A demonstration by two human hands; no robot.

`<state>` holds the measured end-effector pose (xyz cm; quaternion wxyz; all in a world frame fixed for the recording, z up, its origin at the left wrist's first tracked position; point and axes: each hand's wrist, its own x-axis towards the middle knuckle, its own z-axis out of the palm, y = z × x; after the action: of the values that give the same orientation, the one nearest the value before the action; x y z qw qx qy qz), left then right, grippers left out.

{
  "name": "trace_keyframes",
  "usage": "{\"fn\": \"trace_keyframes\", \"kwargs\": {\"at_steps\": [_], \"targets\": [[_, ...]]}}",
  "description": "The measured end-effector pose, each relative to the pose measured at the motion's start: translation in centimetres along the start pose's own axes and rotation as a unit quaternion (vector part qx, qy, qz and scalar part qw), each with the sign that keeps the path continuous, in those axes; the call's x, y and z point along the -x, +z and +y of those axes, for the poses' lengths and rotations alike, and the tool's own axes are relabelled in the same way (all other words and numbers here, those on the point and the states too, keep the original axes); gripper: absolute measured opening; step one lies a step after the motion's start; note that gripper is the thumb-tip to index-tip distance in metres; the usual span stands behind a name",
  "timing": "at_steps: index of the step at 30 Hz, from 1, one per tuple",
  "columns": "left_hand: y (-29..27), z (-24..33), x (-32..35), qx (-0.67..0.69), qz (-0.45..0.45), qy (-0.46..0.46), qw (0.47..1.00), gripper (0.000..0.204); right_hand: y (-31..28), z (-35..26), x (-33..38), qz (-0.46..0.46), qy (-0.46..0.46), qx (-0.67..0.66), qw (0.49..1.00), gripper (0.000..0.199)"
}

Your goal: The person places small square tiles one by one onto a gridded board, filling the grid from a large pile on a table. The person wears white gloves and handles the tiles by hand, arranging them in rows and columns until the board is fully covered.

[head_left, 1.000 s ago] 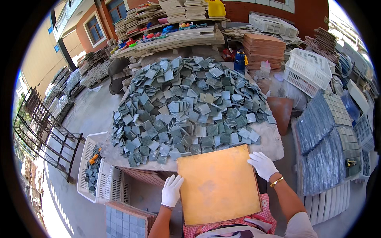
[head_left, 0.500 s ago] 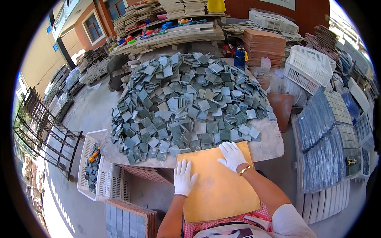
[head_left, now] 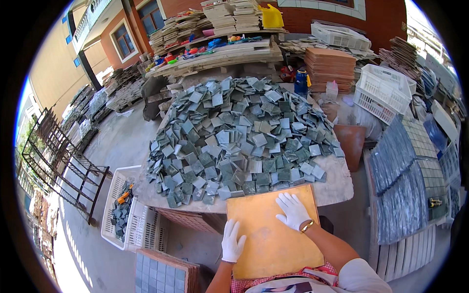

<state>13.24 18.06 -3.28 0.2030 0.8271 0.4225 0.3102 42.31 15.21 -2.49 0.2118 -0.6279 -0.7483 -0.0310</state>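
Left hand (head_left: 232, 242), white glove, fingers spread flat, palm down on left edge of orange-brown board (head_left: 273, 234), near its middle; not gripping, just pressing. Right hand (head_left: 292, 211), also white-gloved, open & flat on far-right part of board, fingers pointing far-left; gold bracelet at wrist. Board is square, flat, plain; far edge rests on near rim of bench (head_left: 337, 183), near edge comes down to person's lap w/ red checked cloth (head_left: 273, 282). Both forearms come in from lower edge.

Bench is pale stone slab, covered w/ big heap of grey-green & blue-grey tiles (head_left: 239, 136), small squares, loose, overlapping, piled higher toward far side. Nearest tiles sit just beyond board's far edge, close to right hand fingertips; can't tell if touching.

Left of bench, on floor: white plastic crate (head_left: 124, 215) w/ a few tiles + something orange inside. Near-left: stack of boards topped w/ sheet of blue tiles in grid (head_left: 161, 273). Right: leaning sheets of blue/grey mosaic (head_left: 405, 180). Far right: white baskets (head_left: 383, 88), stack of terracotta boards (head_left: 330, 66). Far side: wooden shelf w/ stacked slabs & coloured bits (head_left: 220, 49), yellow container (head_left: 271, 17) on top. Far left: black metal rack (head_left: 58, 166).
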Motion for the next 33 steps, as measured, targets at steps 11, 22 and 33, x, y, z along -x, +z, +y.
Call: {"fn": "trace_keyframes", "kwargs": {"at_steps": [11,22,33], "targets": [[-1.7,1.5,8.9,0.541,0.127,-0.263,0.789,0.067,-4.5,-5.3,17.5,0.09,0.32,-0.227,0.915,0.056],[-1.4,-1.5,10.2,0.732,0.172,-0.254,0.608,0.056,-5.0,-3.8,19.2,0.227,0.408,-0.711,0.525,0.05],[-8.2,6.1,-3.1,0.606,0.195,-0.023,0.771,0.07,-14.8,-3.4,7.2,0.234,0.104,-0.705,0.662,0.096]]}}
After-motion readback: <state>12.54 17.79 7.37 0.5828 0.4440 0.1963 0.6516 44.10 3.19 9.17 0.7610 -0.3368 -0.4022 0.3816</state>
